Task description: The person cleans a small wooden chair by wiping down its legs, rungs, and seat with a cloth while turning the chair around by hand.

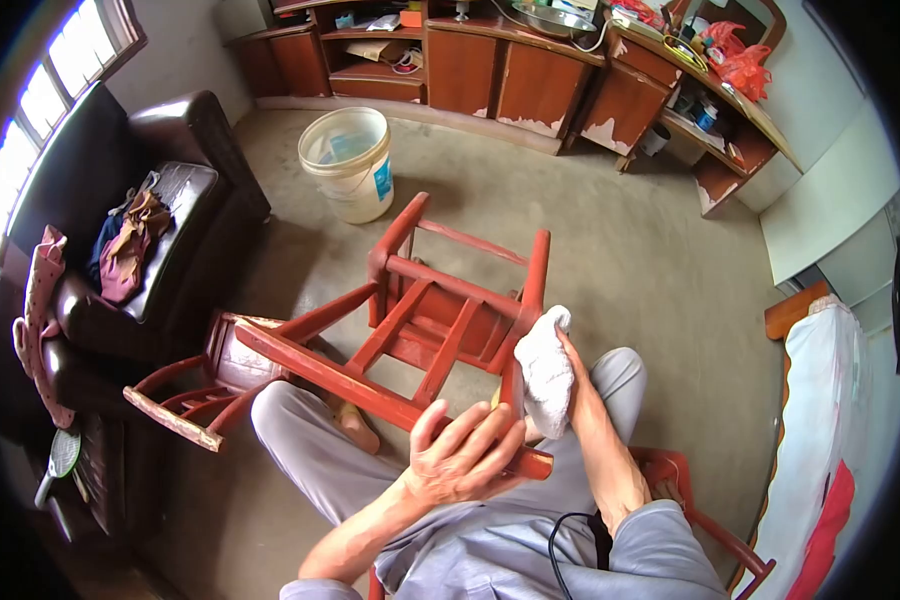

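Note:
A red wooden chair (325,372) lies tipped over in front of me, its slatted back toward my lap and its legs pointing away. My left hand (465,455) grips the long rail of the chair near its right end, fingers curled over the wood. A bunched white cloth (545,380) is in my right hand (582,385), pressed against the right side of the chair frame. The fingers of that hand are mostly hidden behind the cloth. My knees are on either side of the chair's near part.
A whitish plastic bucket (355,200) stands beyond the chair. Left of it is a dark sofa (195,150) with clothes (135,245). Another worn wooden chair (240,365) is near my left knee. Brown cabinets (460,75) line the back; a bed (810,400) stands right.

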The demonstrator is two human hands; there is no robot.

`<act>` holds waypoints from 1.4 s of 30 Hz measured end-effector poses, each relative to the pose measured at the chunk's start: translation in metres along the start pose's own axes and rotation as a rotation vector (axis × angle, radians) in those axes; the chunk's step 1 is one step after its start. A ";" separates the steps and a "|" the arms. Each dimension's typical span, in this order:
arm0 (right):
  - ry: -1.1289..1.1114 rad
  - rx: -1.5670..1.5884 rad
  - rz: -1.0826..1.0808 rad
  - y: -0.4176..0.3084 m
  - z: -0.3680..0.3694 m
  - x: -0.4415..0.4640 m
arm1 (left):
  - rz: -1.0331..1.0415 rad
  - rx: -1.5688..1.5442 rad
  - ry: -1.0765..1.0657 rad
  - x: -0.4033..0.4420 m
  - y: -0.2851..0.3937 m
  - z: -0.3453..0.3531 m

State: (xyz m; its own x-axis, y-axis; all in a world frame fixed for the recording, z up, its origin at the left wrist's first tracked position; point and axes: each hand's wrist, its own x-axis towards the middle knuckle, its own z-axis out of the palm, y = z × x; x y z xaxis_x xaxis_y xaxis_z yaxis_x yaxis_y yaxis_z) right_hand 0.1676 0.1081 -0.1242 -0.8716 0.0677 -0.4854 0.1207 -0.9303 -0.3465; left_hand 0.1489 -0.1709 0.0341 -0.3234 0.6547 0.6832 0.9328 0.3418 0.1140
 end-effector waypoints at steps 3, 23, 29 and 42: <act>-0.017 -0.022 0.016 -0.001 0.024 -0.015 | 0.275 0.091 -0.131 0.020 -0.006 0.002; -0.032 -1.357 -1.060 0.048 0.192 -0.062 | -0.373 0.009 0.104 0.043 -0.072 -0.053; -0.034 -1.176 -0.943 0.024 0.154 0.013 | -0.465 0.042 0.102 0.027 -0.082 -0.064; 0.030 -1.157 -0.713 -0.003 0.145 0.025 | -0.293 0.072 0.103 0.054 -0.084 -0.055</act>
State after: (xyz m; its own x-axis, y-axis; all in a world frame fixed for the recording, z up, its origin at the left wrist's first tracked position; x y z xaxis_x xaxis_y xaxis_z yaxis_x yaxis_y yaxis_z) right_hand 0.0763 0.0599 -0.0195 -0.9027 0.4248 0.0691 -0.0092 0.1417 -0.9899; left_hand 0.0621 -0.2010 0.1008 -0.5555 0.4510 0.6986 0.7876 0.5549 0.2680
